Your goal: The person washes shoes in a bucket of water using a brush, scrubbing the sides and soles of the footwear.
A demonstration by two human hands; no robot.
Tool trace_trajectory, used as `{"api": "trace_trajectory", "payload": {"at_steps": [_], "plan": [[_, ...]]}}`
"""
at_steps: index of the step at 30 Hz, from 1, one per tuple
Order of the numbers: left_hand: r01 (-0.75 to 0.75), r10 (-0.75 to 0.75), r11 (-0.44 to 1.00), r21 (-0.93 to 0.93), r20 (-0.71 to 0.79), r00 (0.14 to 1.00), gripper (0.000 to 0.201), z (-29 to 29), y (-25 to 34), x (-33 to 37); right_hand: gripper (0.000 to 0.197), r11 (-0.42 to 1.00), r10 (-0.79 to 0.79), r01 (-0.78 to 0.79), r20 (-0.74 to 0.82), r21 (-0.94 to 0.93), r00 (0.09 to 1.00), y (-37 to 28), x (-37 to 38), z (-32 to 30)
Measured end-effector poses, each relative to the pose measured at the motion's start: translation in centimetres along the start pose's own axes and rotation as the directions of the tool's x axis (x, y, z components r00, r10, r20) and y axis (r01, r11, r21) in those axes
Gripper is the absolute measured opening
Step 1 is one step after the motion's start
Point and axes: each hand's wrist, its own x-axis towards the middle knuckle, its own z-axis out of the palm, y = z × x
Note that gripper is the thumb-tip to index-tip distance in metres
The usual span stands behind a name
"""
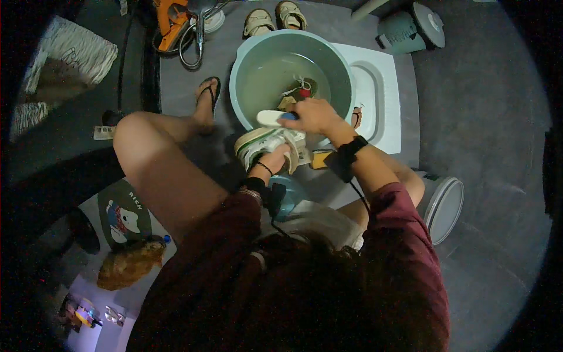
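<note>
The white sneaker point(249, 144) with green lines on its side is in front of you, at the near rim of the pale green basin point(233, 82). It looks likely to be light yet heavier if soaked, soft and floppy in the upper, stiffer along the sole, slippery when wet and hardly fragile; the opening or heel should give the surest hold. Your left hand point(274, 159) is closed around it near the opening. Your right hand point(316, 116) is wrapped around a white-and-blue brush point(270, 118), its pale oval end just above the sneaker; you cannot tell from here whether they touch. Beyond, a dark shoe point(305, 92) with a white lace sits in the basin's cloudy water. Farther out, the white squat toilet point(388, 88) lies right of the basin, and beige strap shoes point(259, 22) stand behind it.
</note>
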Motion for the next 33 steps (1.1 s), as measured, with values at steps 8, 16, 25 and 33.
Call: {"api": "trace_trajectory", "payload": {"at_steps": [8,16,25,33], "plan": [[-0.101,0.094,0.920,-0.379,-0.038,0.995,0.025,-0.6,-4.3,1.7,0.052,0.966,0.231,-0.237,0.073,0.101,0.970,9.7,-5.7,0.4],[-0.005,0.021,0.955,-0.296,0.051,0.998,0.034,-1.1,-5.1,2.3,0.050,0.995,0.085,-0.082,0.050,-0.058,0.995,-0.8,0.5,0.3],[-0.262,0.222,0.923,-0.283,-0.165,0.961,0.031,-0.3,1.7,1.4,0.052,0.897,0.424,-0.369,-0.238,0.242,0.874,10.4,-8.1,0.3],[-0.401,0.804,0.478,0.782,-0.206,0.557,0.023,-1.6,5.1,0.4,0.052,0.245,0.626,-0.146,-0.042,0.959,0.779,3.6,-2.5,6.8]]}}
